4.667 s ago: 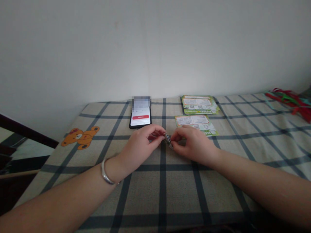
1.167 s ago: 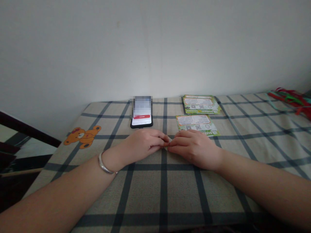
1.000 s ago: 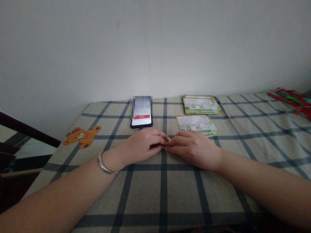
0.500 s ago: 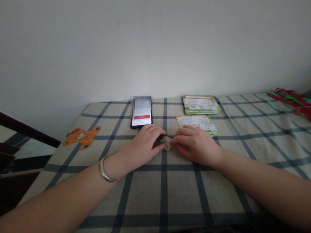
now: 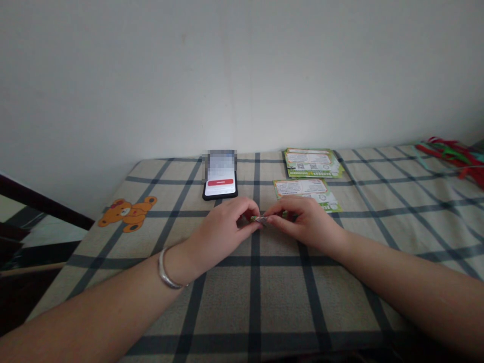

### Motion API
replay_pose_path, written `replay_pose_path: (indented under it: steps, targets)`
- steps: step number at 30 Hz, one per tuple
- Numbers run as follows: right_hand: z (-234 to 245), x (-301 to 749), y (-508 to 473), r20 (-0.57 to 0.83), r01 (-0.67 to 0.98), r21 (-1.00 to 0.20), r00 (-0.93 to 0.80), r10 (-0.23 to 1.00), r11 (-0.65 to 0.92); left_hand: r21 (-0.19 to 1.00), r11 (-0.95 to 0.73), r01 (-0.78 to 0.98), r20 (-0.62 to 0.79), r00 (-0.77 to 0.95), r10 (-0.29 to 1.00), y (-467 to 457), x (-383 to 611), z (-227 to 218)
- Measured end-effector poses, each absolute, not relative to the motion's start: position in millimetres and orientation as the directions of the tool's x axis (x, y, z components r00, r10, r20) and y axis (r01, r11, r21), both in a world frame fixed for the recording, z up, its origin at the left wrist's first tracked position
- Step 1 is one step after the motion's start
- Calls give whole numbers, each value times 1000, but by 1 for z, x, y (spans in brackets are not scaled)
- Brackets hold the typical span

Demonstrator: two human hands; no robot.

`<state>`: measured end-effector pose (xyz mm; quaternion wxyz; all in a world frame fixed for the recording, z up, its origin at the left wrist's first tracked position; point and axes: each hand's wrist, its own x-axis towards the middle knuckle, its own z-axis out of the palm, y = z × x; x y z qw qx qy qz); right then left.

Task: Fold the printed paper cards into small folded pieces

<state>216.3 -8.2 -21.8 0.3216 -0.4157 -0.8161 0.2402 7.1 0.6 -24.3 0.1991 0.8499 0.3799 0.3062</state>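
Left hand (image 5: 221,225), right hand (image 5: 312,222), fingers (image 5: 247,203) of both pinching a seemingly folded paper (image 5: 259,219)

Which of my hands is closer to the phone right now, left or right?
Left. Your left hand is just in front of the phone, close to its near edge; your right hand is farther off to the right, partly hiding the nearer green card.
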Motion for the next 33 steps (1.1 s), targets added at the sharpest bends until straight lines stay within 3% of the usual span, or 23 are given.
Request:
replay_pose_path:
  steps: [4,10,18,28,33]
  targets:
    - [-24,214,-7,310,501,-708,-414,856,499,477,-705,525,419,569,708,0,8,-23]
    - [-25,215,-6,307,466,-732,-426,851,497,492,-703,514,388,593,705,0,6,-22]
    - [-28,214,-9,308,546,-670,-412,857,503,502,-714,488,382,616,689,1,5,-23]
    - [-22,211,-16,516,562,-438,-482,708,701,405,-805,433,505,628,592,-1,6,-22]
    - [-22,211,-19,539,577,-444,-440,719,686,481,-758,439,522,552,651,-2,6,-20]
